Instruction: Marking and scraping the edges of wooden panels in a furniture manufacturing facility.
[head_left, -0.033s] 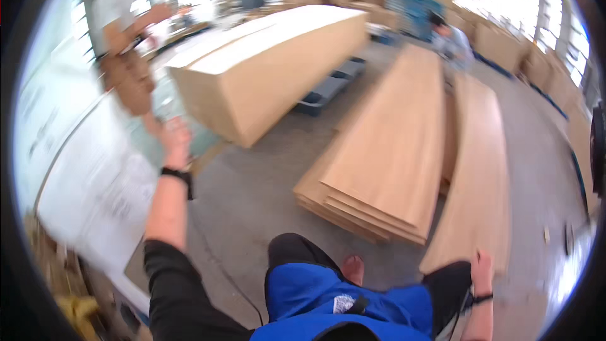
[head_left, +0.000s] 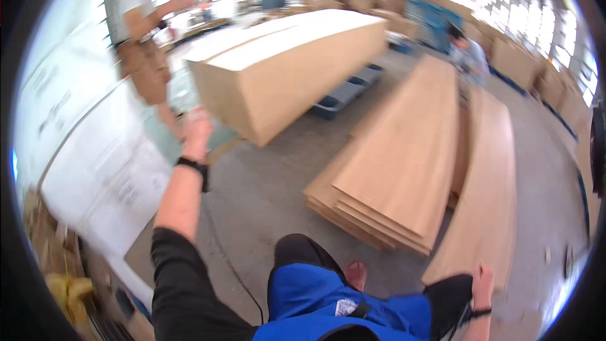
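My left hand [head_left: 198, 129] is raised out ahead on the left, with a black band at its wrist. It looks to hold nothing, but blur hides how its fingers lie. Low on the right, my right hand [head_left: 483, 284] is closed on the near end of a long light-brown wooden board [head_left: 483, 196], thumb over its edge. This board slopes away toward a co-worker [head_left: 468, 57] at its far end. Just left of it lies a stack of similar boards [head_left: 404, 164], their near ends uneven.
A large pale block of stacked panels [head_left: 290, 69] rests on a grey pallet [head_left: 347, 95] beyond. Another person [head_left: 139, 38] stands at far left, near white wrapped sheets [head_left: 107, 170]. A dark cable [head_left: 227, 259] crosses the floor. Cartons [head_left: 511, 63] line the back right.
The whole scene has shifted slightly right and down in the picture. My left hand sits a little farther right; my right hand stays at the board's near end.
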